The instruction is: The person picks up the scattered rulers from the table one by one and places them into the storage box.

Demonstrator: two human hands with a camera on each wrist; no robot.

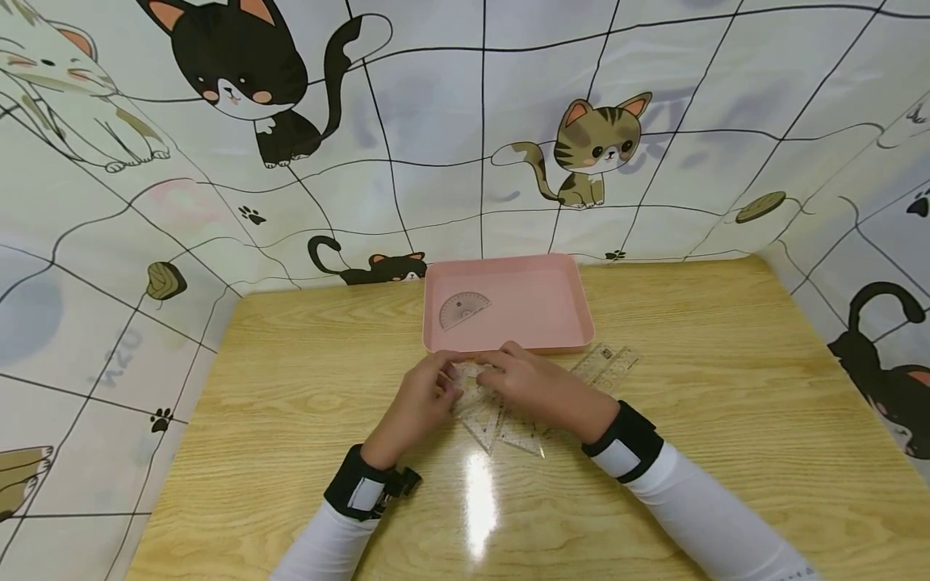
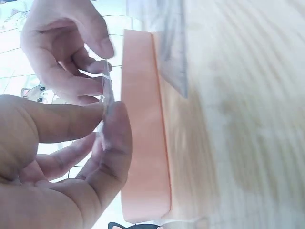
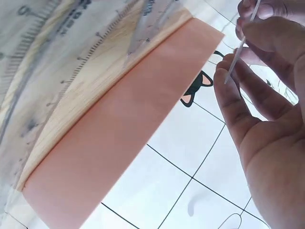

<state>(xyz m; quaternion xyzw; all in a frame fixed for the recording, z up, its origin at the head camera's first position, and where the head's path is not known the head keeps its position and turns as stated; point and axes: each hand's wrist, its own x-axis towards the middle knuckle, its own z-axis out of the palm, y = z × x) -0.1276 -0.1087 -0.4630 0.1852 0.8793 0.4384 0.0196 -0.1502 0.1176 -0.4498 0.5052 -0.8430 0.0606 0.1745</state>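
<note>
In the head view, both hands meet just in front of a pink tray [image 1: 534, 303]. My left hand [image 1: 417, 399] pinches a thin, clear plastic piece [image 2: 108, 93] between thumb and fingers. My right hand [image 1: 538, 391] pinches the same piece from the other side. Both wrist views catch it edge-on, raised above the table, so its exact kind cannot be told. Clear set squares [image 1: 483, 425] lie on the table beneath the hands, partly covered by them. Clear rulers [image 1: 616, 369] stick out beyond the right hand. A clear protractor [image 1: 462, 310] lies inside the tray on its left side.
The wood-grain table [image 1: 305, 387] extends around the hands and tray. Behind it and at both sides hangs a white sheet [image 1: 436, 105] printed with cats and black lines. The tray's back edge is close to that sheet. A glare spot [image 1: 479, 500] shines on the tabletop.
</note>
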